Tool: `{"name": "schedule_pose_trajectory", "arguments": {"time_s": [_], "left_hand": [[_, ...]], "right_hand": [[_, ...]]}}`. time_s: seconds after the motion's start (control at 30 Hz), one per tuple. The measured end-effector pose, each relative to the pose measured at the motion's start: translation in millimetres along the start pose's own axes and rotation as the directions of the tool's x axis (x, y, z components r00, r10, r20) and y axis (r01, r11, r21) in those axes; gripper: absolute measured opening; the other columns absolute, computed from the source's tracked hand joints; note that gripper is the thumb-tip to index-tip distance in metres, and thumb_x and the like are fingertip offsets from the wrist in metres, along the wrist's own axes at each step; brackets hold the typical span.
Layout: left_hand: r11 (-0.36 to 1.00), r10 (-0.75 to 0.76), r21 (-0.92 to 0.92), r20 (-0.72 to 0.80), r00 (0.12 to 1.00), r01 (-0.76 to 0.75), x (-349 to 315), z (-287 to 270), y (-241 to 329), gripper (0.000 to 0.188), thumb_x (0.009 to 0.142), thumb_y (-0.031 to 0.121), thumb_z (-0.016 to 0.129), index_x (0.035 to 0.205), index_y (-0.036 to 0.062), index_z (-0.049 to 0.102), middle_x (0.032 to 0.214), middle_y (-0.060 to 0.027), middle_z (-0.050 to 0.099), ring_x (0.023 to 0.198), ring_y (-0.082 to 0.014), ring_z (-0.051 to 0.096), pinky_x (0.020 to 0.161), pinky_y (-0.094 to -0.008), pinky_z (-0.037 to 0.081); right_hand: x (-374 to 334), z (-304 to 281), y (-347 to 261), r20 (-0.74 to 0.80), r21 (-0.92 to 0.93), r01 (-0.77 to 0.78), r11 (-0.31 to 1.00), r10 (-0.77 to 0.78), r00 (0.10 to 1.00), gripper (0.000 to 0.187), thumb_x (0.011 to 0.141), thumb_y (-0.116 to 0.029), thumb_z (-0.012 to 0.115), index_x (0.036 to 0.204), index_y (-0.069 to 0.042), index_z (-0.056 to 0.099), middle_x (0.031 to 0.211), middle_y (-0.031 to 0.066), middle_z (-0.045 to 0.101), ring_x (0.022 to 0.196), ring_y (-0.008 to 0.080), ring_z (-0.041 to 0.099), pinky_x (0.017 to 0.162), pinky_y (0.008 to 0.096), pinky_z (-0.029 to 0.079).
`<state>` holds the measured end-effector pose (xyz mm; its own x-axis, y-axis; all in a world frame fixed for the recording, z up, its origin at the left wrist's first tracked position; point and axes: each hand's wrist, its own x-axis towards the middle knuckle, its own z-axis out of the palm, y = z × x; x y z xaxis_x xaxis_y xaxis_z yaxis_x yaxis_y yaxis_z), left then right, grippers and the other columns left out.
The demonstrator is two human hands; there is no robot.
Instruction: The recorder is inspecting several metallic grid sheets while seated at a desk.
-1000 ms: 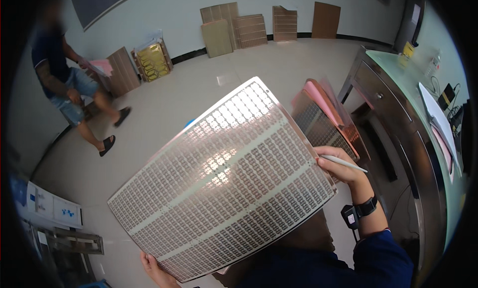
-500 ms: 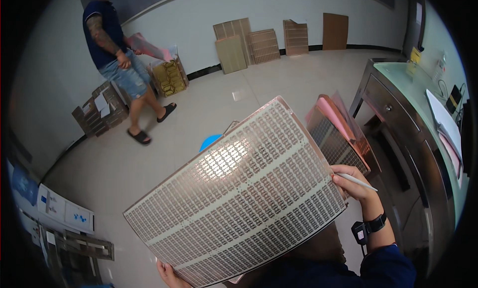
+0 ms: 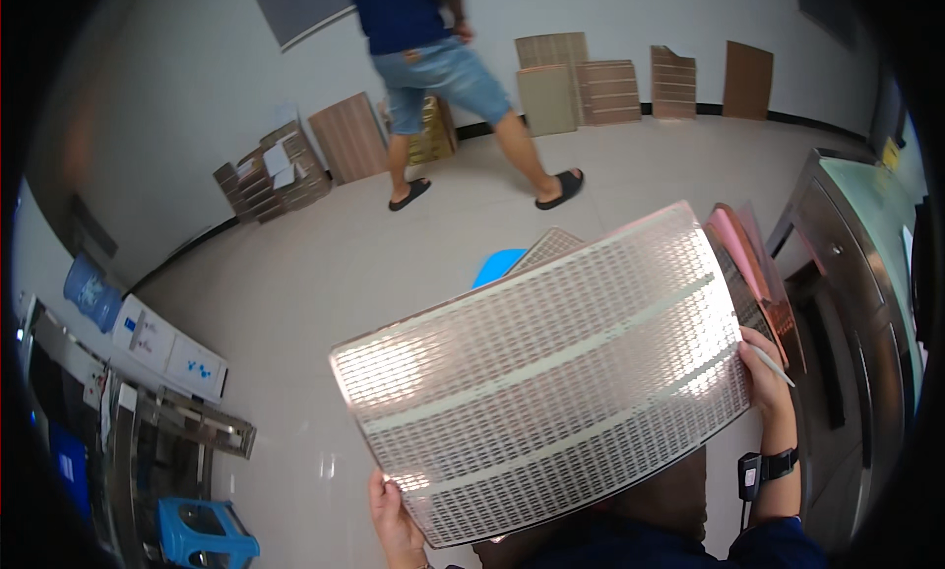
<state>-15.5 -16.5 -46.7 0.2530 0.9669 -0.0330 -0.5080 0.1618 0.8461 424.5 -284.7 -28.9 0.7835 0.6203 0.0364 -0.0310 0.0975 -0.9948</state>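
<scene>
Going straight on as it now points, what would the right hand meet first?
The patterned panel, whose right edge the right hand grips along with a slim white stick. Past that edge, the pink sheet seems roughly in line, though depth is unclear.

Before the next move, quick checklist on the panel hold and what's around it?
1. Left hand gripping the patterned panel at its lower left edge: ok.
2. Right hand on the right edge: ok, with a white pen-like stick also held.
3. Pattern readable all over: not ok, glare washes out patches.
4. Panel's underside: cannot tell, it faces away.
5. Black wrist strap worn on the right wrist: ok; the cord's far end: cannot tell.
6. Other person apart from the panel: ok.
</scene>
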Motion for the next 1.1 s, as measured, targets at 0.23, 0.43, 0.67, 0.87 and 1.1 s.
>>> {"name": "schedule_pose_trajectory", "arguments": {"time_s": [0.23, 0.43, 0.67, 0.87, 1.1], "left_hand": [[0.992, -0.113, -0.042, 0.097, 0.989, 0.117, -6.8, 34.6, 8.3, 0.041, 0.098, 0.014, 0.048, 0.133, -0.0040, 0.037, 0.121, -0.0165, 0.057, 0.107, -0.0211, 0.059, 0.092, -0.0334, 0.050], [0.993, -0.105, -0.046, 0.088, 0.991, 0.110, -8.3, 37.7, 11.6, 0.037, 0.099, 0.016, 0.046, 0.130, -0.0034, 0.040, 0.116, -0.0124, 0.058, 0.103, -0.0181, 0.059, 0.090, -0.0306, 0.050], [0.982, 0.146, 0.099, 0.143, 0.979, -0.161, 0.8, 30.3, 13.4, 0.022, 0.098, 0.017, 0.051, 0.115, 0.0034, 0.050, 0.112, -0.0078, 0.058, 0.108, -0.0163, 0.053, 0.098, -0.0359, 0.042], [0.966, 0.094, 0.229, 0.129, 0.987, -0.122, 15.3, 64.7, 18.1, 0.014, 0.094, 0.006, 0.054, 0.108, 0.0030, 0.056, 0.124, -0.0114, 0.052, 0.115, -0.0178, 0.051, 0.102, -0.0332, 0.041], [0.932, -0.323, -0.105, 0.194, 0.926, 0.347, -3.2, 47.6, 18.4, 0.042, 0.097, 0.002, 0.038, 0.139, 0.0035, 0.034, 0.134, -0.0191, 0.048, 0.120, -0.0245, 0.052, 0.097, -0.0358, 0.048]], "right_hand": [[-7.2, -24.0, 13.3, -0.068, -0.095, 0.046, 0.994, -0.053, 0.996, 0.040, 0.092, -0.021, 0.055, 0.120, 0.007, 0.056, 0.110, 0.0105, 0.062, 0.101, 0.0157, 0.057, 0.089, 0.0258, 0.042], [-4.9, -20.9, 16.3, -0.032, -0.005, 0.024, 1.000, -0.024, 0.999, 0.039, 0.095, -0.023, 0.053, 0.119, 0.006, 0.055, 0.109, 0.0094, 0.062, 0.100, 0.0159, 0.057, 0.091, 0.0261, 0.041], [20.7, -45.9, -2.9, -0.022, -0.016, 0.197, 0.980, -0.198, 0.980, 0.033, 0.098, -0.026, 0.051, 0.118, -0.001, 0.054, 0.119, 0.0076, 0.058, 0.111, 0.0163, 0.053, 0.096, 0.0294, 0.039], [84.6, -11.2, -62.0, 0.812, 0.576, -0.457, 0.678, -0.410, 0.415, 0.043, 0.100, -0.025, 0.041, 0.138, -0.003, 0.040, 0.138, 0.0150, 0.047, 0.129, 0.0233, 0.043, 0.107, 0.0370, 0.035], [44.3, -0.4, -32.2, 0.611, 0.652, -0.301, 0.696, -0.246, 0.753, 0.046, 0.100, -0.026, 0.041, 0.140, -0.003, 0.037, 0.140, 0.0154, 0.045, 0.129, 0.0241, 0.043, 0.107, 0.0371, 0.036]]}}
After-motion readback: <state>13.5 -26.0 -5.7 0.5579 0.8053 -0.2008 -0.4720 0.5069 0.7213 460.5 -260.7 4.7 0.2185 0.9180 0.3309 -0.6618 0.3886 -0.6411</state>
